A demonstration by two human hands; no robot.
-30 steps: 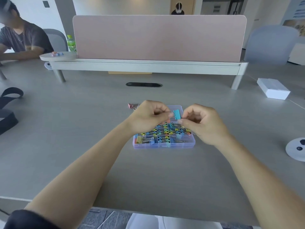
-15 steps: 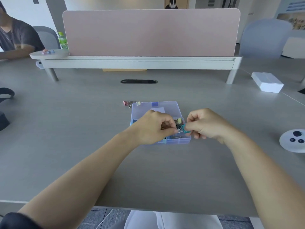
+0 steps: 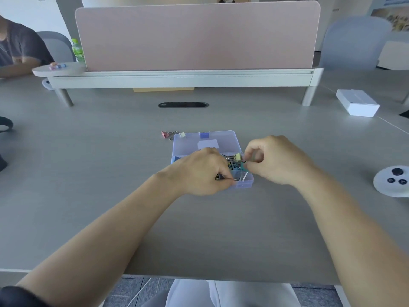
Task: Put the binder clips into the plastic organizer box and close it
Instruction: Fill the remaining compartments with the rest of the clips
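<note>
One teal clip [image 3: 242, 166] pinched by the right hand [image 3: 281, 160] fingers [image 3: 251, 167], centre frame, over the open box [image 3: 243, 185]. Left hand [image 3: 199, 171] curled there; grasp unclear.

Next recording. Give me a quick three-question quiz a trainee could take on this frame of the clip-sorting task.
1. True or false: the organizer box has its lid shut.
2. The right hand pinches: A) a pen, B) a teal binder clip, C) a coin.
3. Fill in: a pink binder clip lies on the ____, just beyond the box's far left corner.

Key: 1 false, the lid lies open behind the box; 2 B; 3 table.
</note>
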